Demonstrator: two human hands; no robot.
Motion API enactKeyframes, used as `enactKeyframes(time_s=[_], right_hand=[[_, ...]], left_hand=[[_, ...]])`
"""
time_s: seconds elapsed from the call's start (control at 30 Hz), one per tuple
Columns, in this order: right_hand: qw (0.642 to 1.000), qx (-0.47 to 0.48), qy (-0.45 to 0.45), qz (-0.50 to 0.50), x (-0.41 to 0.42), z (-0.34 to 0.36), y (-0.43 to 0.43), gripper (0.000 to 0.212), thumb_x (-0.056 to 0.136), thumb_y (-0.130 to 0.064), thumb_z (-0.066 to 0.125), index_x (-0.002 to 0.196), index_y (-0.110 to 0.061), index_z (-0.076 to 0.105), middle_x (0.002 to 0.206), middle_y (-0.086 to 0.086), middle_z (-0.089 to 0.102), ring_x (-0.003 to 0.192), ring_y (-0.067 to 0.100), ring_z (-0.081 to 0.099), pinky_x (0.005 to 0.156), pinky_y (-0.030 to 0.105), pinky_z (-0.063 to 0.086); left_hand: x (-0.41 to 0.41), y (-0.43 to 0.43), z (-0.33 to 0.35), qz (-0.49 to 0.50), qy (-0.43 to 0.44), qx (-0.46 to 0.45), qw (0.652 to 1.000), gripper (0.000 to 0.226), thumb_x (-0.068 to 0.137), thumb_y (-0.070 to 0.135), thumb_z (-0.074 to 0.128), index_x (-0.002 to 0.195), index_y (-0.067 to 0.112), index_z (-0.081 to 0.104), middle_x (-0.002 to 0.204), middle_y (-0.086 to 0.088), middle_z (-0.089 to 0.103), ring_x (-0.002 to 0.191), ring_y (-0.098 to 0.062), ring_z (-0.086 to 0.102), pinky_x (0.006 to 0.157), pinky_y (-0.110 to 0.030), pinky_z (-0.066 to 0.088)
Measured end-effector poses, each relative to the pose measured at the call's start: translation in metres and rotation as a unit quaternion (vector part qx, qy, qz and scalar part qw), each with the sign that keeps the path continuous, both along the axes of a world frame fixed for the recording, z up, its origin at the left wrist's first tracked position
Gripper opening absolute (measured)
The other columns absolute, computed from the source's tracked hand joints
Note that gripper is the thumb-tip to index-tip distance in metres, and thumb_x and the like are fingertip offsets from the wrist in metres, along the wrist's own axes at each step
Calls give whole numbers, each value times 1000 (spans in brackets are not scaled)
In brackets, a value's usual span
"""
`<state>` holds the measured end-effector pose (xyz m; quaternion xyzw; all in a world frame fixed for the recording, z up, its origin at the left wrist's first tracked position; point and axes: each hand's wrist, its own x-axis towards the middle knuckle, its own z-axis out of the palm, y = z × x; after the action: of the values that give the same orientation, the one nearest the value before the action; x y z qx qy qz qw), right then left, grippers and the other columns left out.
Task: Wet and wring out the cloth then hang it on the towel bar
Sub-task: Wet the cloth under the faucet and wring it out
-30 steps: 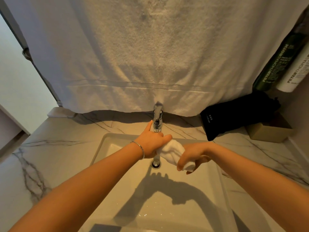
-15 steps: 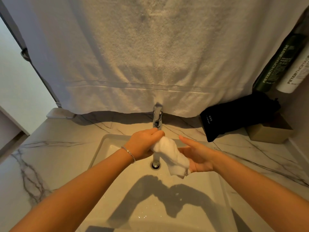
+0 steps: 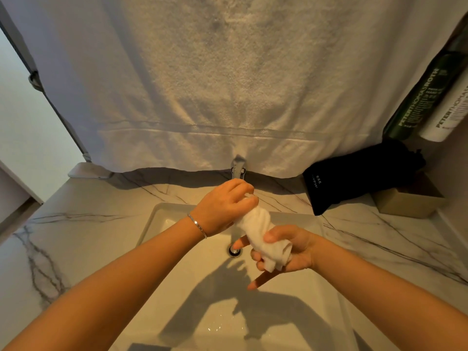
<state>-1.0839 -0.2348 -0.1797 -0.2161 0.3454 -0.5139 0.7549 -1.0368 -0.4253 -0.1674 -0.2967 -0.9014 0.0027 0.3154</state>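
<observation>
A small white cloth (image 3: pixel 258 230) is bunched into a twisted roll over the white sink basin (image 3: pixel 172 216). My left hand (image 3: pixel 222 209), with a thin bracelet on the wrist, grips the roll's upper end just below the chrome faucet (image 3: pixel 238 167). My right hand (image 3: pixel 286 252) holds the lower end, thumb pressed on the cloth and fingers partly spread under it. No water stream is visible from the faucet. The towel bar is hidden; a large white towel (image 3: pixel 228 84) hangs over the wall above the faucet.
The marble counter (image 3: pixel 76 236) surrounds the sink, with the drain (image 3: pixel 234 250) under my hands. A black pouch (image 3: pixel 359 178) and a tan box (image 3: pixel 405 203) sit at the back right. Two bottles (image 3: pixel 430 102) hang on the right wall. A doorway opens at the left.
My right hand has closed around the lower end of the cloth, having been open beside it. My left hand twisted the upper end and moved slightly up toward the faucet.
</observation>
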Motion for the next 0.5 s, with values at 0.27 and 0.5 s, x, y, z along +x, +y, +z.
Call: enactKeyframes(time_s=[0.27,0.5], right_hand=[[886,216,410,-24,-3,14,-14,26,75,-9,71,91,-21,54,83,2,58,74,14,58,63,23,56],[684,235,689,35,-9,16,-26,38,70,-15,69,105,-10,57,79,2,60,65,18,56,50,23,42]], left_hand=[[-1,-8,-22,145,-239,-142,949,43,82,18,58,122,17,43,109,-12,63,98,-30,62,112,-56,17],[-3,3,-24,199,-401,39,893,32,81,20,61,110,17,50,107,-12,65,98,-31,59,80,-43,53]])
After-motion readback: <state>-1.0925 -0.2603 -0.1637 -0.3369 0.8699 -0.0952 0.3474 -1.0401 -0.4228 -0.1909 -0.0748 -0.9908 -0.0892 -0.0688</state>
